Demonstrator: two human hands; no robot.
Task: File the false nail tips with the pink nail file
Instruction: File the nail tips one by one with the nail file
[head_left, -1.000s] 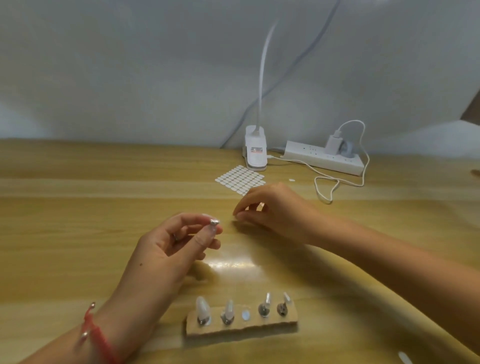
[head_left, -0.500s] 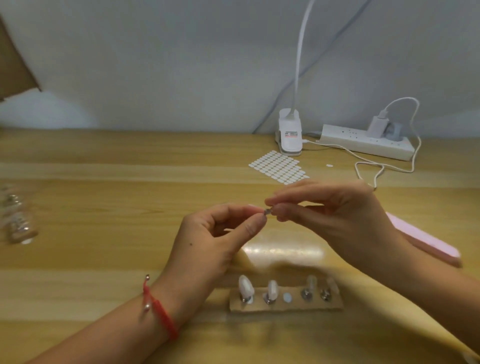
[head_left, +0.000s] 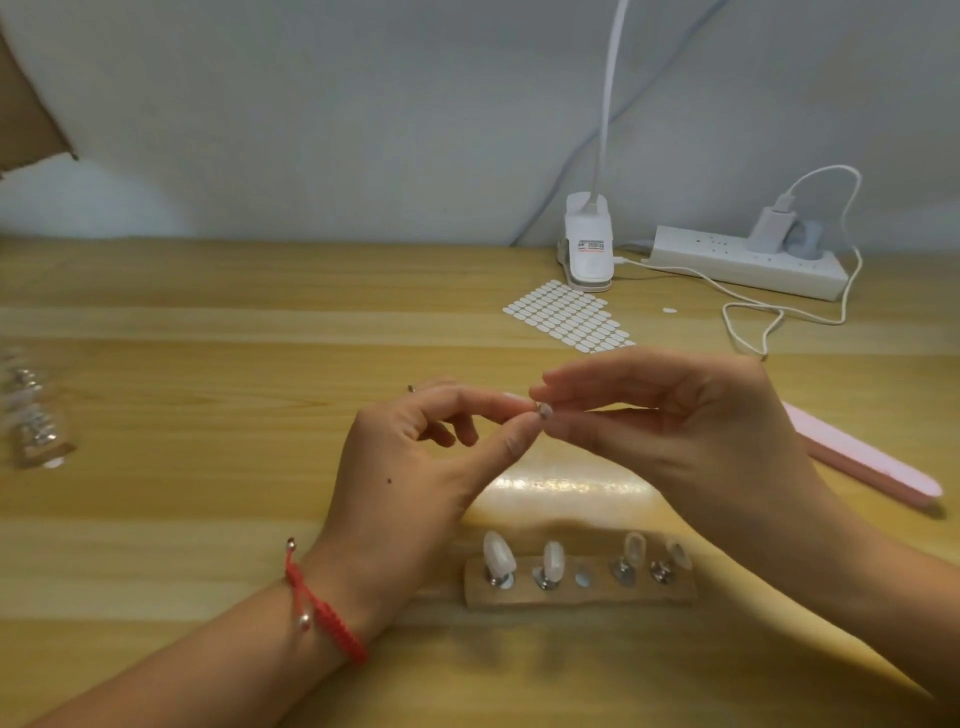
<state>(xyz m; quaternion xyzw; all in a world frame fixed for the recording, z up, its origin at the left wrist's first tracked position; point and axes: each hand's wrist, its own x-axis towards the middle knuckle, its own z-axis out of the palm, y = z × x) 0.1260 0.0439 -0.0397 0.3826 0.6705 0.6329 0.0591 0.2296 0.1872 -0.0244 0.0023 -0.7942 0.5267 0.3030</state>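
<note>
1. Left hand (head_left: 415, 467), mid-frame, has its thumb and forefinger pinched on a tiny metal stud (head_left: 544, 410), with the other fingers curled in loosely. Red bracelet (head_left: 322, 613) on that wrist.
2. Right hand (head_left: 691, 415) comes in from the right and meets it tip to tip. Its thumb and forefinger are closed on the same stud, and the rest of its fingers lie fairly straight above. Can't tell if there's a nail on the stud, it's way too small and blurry.
3. Pink nail file (head_left: 872, 462) is lying flat on the counter (head_left: 208, 364) near the right edge of the frame, partly hidden behind the right wrist and apart from both hands.
4. False nail tips (head_left: 497, 552) stand on little pegs in a wooden block (head_left: 576, 590) at bottom centre, just below the hands. Two whitish ones on the left, two clear ones on the right, and a white dot in the middle spot.
5. Upper right has a sheet of white oval stickers (head_left: 569, 316), a white lamp clip (head_left: 587, 249) just behind it, and a power strip (head_left: 748, 262) with a charger plugged in, its cable looping on the counter.
6. Far left edge, a blurry glass jar (head_left: 36, 426).
</note>
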